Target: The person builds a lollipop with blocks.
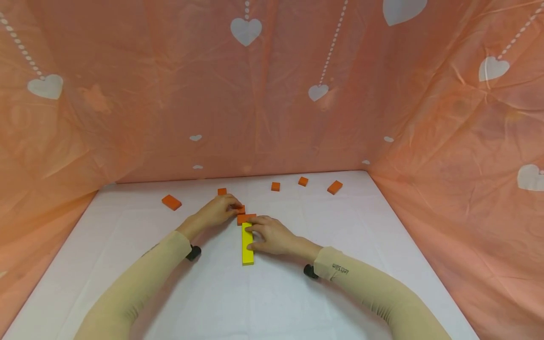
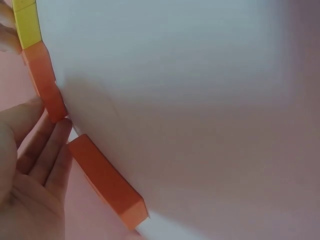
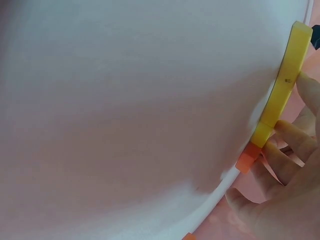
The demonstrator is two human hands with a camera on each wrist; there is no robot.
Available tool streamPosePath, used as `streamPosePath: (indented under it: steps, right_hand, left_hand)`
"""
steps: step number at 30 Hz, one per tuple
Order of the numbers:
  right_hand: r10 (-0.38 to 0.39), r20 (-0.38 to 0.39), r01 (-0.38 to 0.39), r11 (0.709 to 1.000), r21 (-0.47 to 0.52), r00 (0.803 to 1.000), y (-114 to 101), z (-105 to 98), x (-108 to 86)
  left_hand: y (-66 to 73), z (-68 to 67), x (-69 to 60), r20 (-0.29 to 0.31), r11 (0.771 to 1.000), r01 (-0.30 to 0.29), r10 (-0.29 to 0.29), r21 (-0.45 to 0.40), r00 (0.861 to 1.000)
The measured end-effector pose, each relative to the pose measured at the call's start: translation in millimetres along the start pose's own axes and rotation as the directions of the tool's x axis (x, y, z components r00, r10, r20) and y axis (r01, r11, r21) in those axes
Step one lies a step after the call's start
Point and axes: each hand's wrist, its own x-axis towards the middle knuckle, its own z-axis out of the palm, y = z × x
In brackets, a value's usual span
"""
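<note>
A long yellow block (image 1: 248, 248) lies lengthwise toward the person, and a short yellow block (image 3: 262, 134) sits against its far end. Across that end lies an orange block (image 1: 242, 220), touching the yellow. My left hand (image 1: 217, 210) pinches a small orange block (image 1: 242, 208) just behind it, thumb on one side and fingers at its end. My right hand (image 1: 274, 236) rests along the right side of the yellow blocks, its thumb on the long one and its other fingers near the short yellow and orange blocks.
Behind the left hand is another orange block (image 1: 222, 191), partly hidden. An orange block (image 1: 172, 202) lies at far left. At the back right are two small orange blocks (image 1: 276, 186) and a longer orange block (image 1: 335, 187). Pink curtains (image 1: 255, 118) surround the white table (image 1: 204, 302).
</note>
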Motion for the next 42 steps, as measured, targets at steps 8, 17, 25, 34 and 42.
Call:
streamPosePath:
  steps: [8, 17, 25, 34, 42]
  right_hand:
    - [0.009, 0.006, -0.009, 1.0, -0.004, 1.0, -1.3, -0.5, -0.1]
    - [0.008, 0.005, -0.008, 1.0, -0.012, 1.0, -0.8, -0.4, 0.0]
    - [0.01, 0.006, -0.01, 1.0, -0.005, 1.0, -0.5, 0.3, -0.1]
    - [-0.001, 0.0, 0.001, 1.0, -0.018, 1.0, -0.4, 0.2, -0.3]
    - [0.003, 0.009, -0.003, 1.0, -0.017, 1.0, -1.7, -1.1, -0.6]
  left_hand:
    - [-2.2, 1.3, 3.5, 0.006, 1.0, -0.022, 0.022, -0.007, 1.0]
    - [-0.4, 2.2, 4.4, 0.011, 1.0, -0.03, 0.03, -0.002, 0.999]
    - [-0.7, 2.9, 4.8, 0.015, 0.999, -0.035, 0.035, -0.003, 0.999]
    - [0.3, 2.8, 4.2, 0.021, 1.0, -0.016, 0.017, -0.015, 1.0]
    - [3.0, 0.7, 0.8, 0.022, 0.999, -0.023, 0.024, -0.033, 0.999]
